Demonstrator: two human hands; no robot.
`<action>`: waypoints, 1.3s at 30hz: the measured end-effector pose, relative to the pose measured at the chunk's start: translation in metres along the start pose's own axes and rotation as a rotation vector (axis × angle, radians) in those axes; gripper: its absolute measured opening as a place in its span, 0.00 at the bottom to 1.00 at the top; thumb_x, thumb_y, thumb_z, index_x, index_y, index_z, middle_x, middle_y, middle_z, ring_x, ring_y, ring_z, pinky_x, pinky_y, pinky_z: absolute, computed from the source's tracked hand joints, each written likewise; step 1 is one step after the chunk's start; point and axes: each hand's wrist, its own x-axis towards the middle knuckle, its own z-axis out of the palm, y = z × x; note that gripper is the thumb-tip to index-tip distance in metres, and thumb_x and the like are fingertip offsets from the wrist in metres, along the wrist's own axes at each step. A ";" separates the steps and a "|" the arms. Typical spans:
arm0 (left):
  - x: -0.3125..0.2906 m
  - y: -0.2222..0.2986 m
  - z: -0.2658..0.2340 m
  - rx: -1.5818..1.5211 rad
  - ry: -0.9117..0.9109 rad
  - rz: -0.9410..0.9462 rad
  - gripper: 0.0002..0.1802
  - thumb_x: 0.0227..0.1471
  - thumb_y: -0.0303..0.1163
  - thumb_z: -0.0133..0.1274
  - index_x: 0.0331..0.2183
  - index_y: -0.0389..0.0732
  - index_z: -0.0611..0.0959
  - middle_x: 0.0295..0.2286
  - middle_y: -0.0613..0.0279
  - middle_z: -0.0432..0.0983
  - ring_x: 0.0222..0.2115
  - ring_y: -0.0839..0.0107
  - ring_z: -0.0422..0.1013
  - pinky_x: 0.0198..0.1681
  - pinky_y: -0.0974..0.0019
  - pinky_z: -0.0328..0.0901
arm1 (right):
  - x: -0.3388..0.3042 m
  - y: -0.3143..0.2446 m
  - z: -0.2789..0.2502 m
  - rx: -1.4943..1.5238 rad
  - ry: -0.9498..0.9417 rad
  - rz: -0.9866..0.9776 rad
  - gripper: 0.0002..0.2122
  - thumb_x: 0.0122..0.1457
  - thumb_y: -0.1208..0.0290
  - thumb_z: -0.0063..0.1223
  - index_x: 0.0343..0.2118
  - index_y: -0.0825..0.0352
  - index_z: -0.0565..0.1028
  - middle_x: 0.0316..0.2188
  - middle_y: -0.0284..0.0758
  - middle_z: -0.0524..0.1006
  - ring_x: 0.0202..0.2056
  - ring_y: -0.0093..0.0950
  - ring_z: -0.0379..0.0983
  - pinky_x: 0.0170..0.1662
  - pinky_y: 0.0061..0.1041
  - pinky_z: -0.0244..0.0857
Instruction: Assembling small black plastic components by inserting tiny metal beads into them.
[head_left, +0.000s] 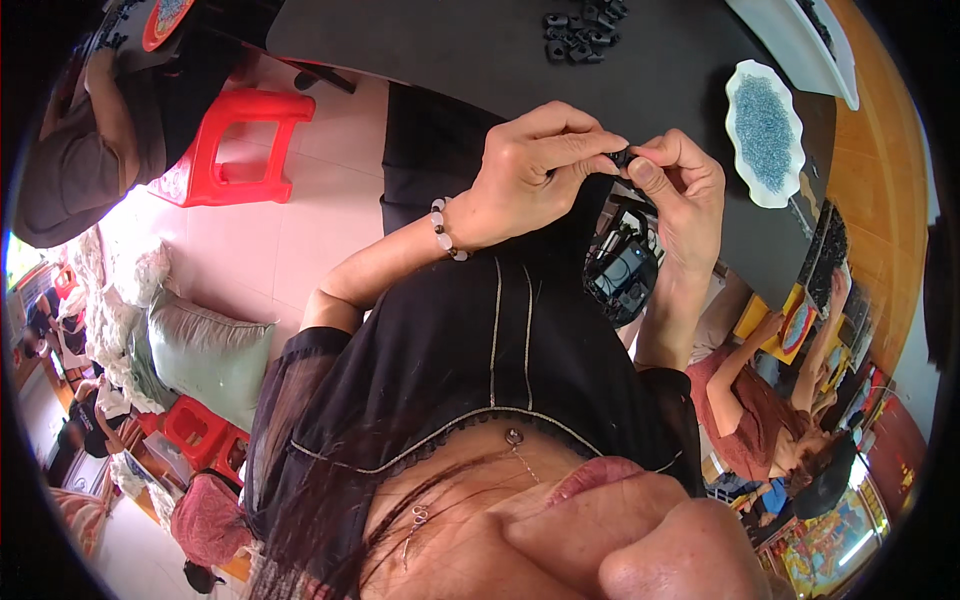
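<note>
A small black part (622, 157) sits between my two hands in front of the dark table. The thumb and fingers of my left hand (535, 172) pinch it from one side, with a beaded bracelet (441, 230) round that wrist. From the other side my right hand (685, 195) closes on it with thumb and forefinger. My fingertips cover most of the part, so its exact kind is hidden. On the table (440, 45) beyond lies a loose pile of similar-looking black pieces (580, 35). A white scalloped dish (735, 110) to the right holds many tiny pale-blue pieces.
A white tray (790, 45) stands at the far right. Below my right hand is a black object with a shiny blue-grey part (622, 265). A red stool (250, 110) and a seated person (90, 150) are at left; another person (750, 410) works at right.
</note>
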 end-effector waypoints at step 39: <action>0.014 0.016 -0.003 0.180 -0.083 0.173 0.15 0.39 0.20 0.65 0.35 0.39 0.86 0.38 0.59 0.72 0.35 0.68 0.73 0.37 0.69 0.72 | 0.003 0.027 -0.001 0.575 -0.296 0.149 0.24 0.59 0.59 0.57 0.48 0.80 0.72 0.41 0.39 0.77 0.43 0.26 0.73 0.50 0.24 0.64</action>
